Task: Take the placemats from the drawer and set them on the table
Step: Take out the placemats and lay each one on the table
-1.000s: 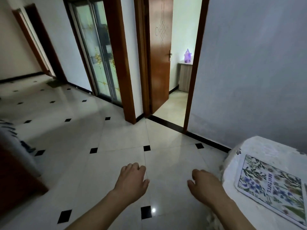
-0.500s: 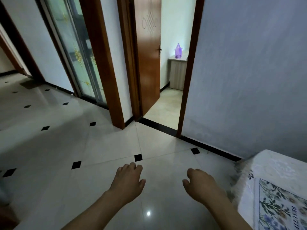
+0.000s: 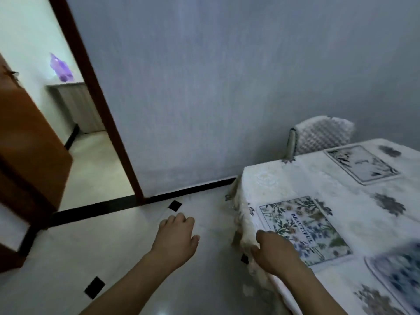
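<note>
Head view: both hands out front, palms down, arms bare.

Left hand [image 3: 176,241] is over the floor [image 3: 127,264], fingers loosely curled, holding nothing. Nothing touches it.

Right hand [image 3: 273,252] is at the near corner of the tabletop [image 3: 284,180], fingers half curled, nothing gripped. It overlaps the cloth edge and the near-left corner of a placemat; whether it actually touches either cannot be told from this angle.

3 placemats show on the tabletop, all lying flat on the white flowered tablecloth [image 3: 363,214]:
- floral placemat [image 3: 311,226], lettered "BEAUTIFUL", near the left edge of the tabletop, just beside the right hand.
- grey placemat [image 3: 361,163], further back, well apart from the floral one, near the far edge.
- blue placemat [image 3: 400,276], bottom right, blurred, cut off by the frame, just beside the floral one.

Chair back [image 3: 322,135] with a white knobbly cover stands behind the far corner of the tabletop, against the grey wall [image 3: 216,87].

Left side: open doorway with a dark wood frame [image 3: 97,96], brown door [image 3: 29,142] swung open. Through it, a wooden cabinet [image 3: 77,105] with a purple object [image 3: 60,68] on top, too small to identify.

Floor is glossy white tile with small black diamond insets and a black skirting strip along the wall.

No drawer in view.
</note>
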